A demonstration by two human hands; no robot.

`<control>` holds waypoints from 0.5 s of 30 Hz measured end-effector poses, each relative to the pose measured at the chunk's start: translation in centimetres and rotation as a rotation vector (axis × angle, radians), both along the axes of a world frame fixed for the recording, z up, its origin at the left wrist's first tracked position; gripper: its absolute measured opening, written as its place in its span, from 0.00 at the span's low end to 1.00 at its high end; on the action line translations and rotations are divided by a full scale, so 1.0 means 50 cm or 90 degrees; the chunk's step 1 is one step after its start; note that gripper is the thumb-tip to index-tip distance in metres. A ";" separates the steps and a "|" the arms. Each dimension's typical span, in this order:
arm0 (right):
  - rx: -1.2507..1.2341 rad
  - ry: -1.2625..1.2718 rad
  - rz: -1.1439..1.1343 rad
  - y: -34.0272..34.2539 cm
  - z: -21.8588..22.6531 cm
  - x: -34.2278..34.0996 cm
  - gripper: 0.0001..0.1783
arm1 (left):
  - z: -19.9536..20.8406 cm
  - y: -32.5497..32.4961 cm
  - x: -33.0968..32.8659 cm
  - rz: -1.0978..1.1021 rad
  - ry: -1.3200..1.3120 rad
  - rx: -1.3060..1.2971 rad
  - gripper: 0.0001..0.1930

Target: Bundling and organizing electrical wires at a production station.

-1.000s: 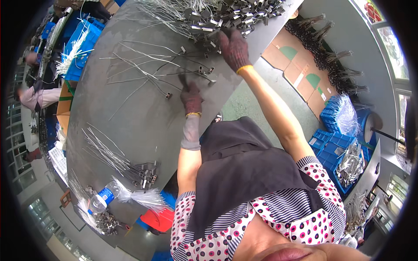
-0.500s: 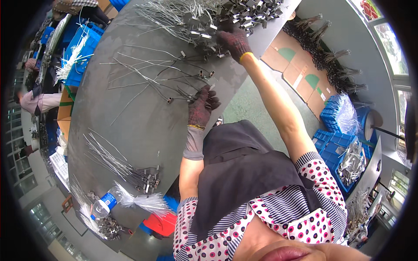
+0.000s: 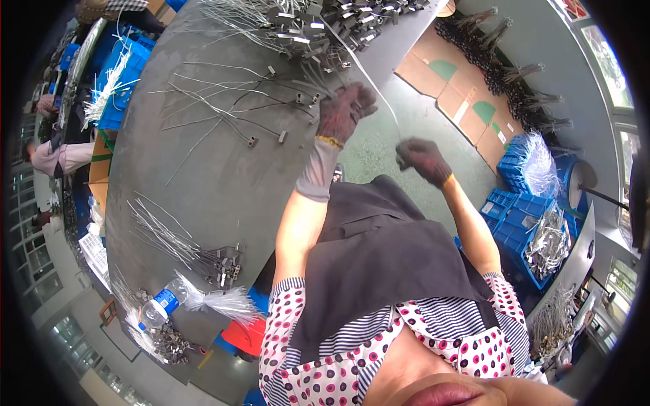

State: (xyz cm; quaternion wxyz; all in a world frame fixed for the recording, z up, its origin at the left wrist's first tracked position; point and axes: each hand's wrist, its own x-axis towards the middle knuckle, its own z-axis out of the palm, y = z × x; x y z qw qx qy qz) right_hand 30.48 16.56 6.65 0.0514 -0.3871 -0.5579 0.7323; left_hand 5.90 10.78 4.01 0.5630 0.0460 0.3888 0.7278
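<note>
My right hand (image 3: 423,162), in a dark glove, is closed on the end of a pale wire (image 3: 369,74). The wire runs up and left to a heap of wires with small black and silver end pieces (image 3: 308,34) at the table's far side. My left hand (image 3: 344,114), in a dark reddish glove, is over the table's right edge beside grey wire ends (image 3: 315,84). Its fingers are blurred, so whether they grip anything is unclear. Left of it, several loose wires (image 3: 217,115) with small end blocks lie spread out on the grey table (image 3: 169,149).
Nearer me on the table lie a wire bundle (image 3: 179,243), a water bottle (image 3: 161,308) and white strands (image 3: 227,304). Blue crates (image 3: 518,227) stand on the floor at right, beside cardboard (image 3: 460,101) with dark wire bundles. People work at the far left.
My right hand has moved from the heap toward me, drawing a wire out over the table edge. My left hand has moved up and right, away from the loose wires.
</note>
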 end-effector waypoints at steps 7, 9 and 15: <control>-0.020 -0.178 -0.069 -0.138 -0.087 0.319 0.09 | 0.012 0.075 0.042 -0.033 -0.106 0.111 0.13; -0.009 -0.221 -0.051 -0.159 -0.093 0.357 0.09 | -0.002 0.052 0.024 0.025 -0.154 0.134 0.12; 0.071 -0.293 -0.110 -0.200 -0.199 0.503 0.10 | 0.017 0.021 0.008 0.041 -0.126 0.173 0.13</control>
